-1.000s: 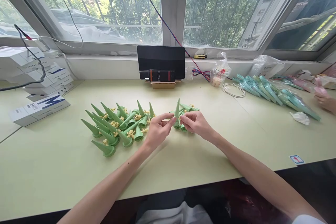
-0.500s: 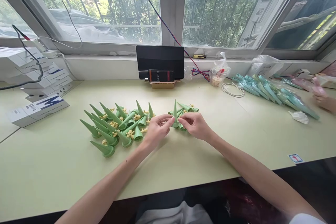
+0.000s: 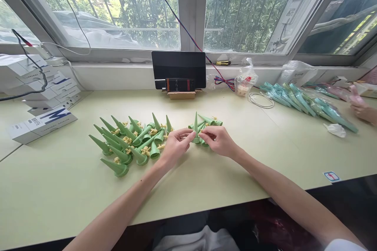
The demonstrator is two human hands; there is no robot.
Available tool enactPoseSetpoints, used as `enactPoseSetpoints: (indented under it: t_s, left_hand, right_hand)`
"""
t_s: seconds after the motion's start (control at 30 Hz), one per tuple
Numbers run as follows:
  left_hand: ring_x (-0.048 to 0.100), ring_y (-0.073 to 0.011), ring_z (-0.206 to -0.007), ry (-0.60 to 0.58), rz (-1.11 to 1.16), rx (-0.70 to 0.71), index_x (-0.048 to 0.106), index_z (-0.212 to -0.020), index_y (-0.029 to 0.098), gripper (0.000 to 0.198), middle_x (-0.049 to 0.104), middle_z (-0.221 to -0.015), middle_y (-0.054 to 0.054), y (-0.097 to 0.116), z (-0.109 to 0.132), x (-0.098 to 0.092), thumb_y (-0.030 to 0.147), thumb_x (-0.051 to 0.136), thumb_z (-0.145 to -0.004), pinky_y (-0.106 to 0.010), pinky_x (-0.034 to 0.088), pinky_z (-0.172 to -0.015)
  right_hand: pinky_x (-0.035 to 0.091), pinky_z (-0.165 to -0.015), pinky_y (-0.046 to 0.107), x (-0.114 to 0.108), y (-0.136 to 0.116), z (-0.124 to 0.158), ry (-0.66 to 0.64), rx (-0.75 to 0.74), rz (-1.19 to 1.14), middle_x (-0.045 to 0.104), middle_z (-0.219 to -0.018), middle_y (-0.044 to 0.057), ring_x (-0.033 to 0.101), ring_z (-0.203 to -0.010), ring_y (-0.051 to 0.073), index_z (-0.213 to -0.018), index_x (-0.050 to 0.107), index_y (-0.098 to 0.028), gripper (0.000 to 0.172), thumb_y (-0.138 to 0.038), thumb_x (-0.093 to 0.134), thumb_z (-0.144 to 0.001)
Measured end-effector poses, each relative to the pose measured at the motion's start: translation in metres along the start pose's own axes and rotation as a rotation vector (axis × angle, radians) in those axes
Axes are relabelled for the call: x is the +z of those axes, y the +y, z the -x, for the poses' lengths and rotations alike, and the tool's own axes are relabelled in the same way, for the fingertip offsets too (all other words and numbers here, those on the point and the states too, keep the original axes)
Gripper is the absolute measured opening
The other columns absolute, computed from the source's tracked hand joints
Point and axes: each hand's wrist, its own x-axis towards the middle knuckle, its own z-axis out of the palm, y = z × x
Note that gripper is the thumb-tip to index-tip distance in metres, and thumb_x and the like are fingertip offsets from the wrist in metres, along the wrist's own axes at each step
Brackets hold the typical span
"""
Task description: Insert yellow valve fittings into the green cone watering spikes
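Observation:
A green plastic cone (image 3: 196,125) stands upright between my hands, its tip pointing up. My left hand (image 3: 179,143) is closed on it, thumb and fingers pinching its lower part from the left. On the other side my right hand (image 3: 219,139) is closed in a pinch close to the cone's base; whatever its fingertips hold is too small and hidden to make out. Left of my hands lies a loose group of green cones (image 3: 122,155) mixed with small yellow pieces (image 3: 145,150). A few more green cones (image 3: 207,119) lie just behind my right hand.
A black tablet (image 3: 178,66) and a phone (image 3: 180,84) stand at the back. White boxes (image 3: 44,123) are stacked at left. To the right are a bagged cup (image 3: 245,82), a coiled white cable (image 3: 260,101), bagged blue-green items (image 3: 303,100) and another person's hand (image 3: 365,111).
The view has shifted very slightly. Both my hands keep the same grip beside the upright cone, with no clear movement.

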Motion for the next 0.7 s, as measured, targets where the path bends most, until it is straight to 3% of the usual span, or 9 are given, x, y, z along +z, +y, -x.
enactPoseSetpoints:
  t_s: [0.43,0.7]
  left_hand:
    - [0.031,-0.0074,-0.043,-0.024,-0.038,-0.015,0.068,-0.077,0.017,0.033,0.038,-0.046,0.005,0.0016,-0.0011,-0.0024,0.049,0.074,-0.075,-0.021,0.021,-0.041]
    - [0.038,-0.0074,-0.043,-0.045,-0.151,0.016,0.066,-0.085,0.017,0.033,0.052,-0.056,0.003,0.0066,-0.0019,-0.0059,0.049,0.072,-0.077,-0.023,0.035,-0.043]
  right_hand:
    - [0.030,-0.054,0.029,0.0004,0.0032,0.0001,0.009,-0.018,0.013,0.044,-0.061,-0.001,0.033,-0.055,0.013,-0.066,0.051,-0.020,0.038,-0.043,0.048,-0.096]
    - [0.031,-0.055,0.028,0.0020,0.0065,-0.0006,0.010,-0.040,0.027,0.046,-0.062,-0.001,0.035,-0.056,0.013,-0.070,0.055,-0.019,0.037,-0.042,0.046,-0.098]
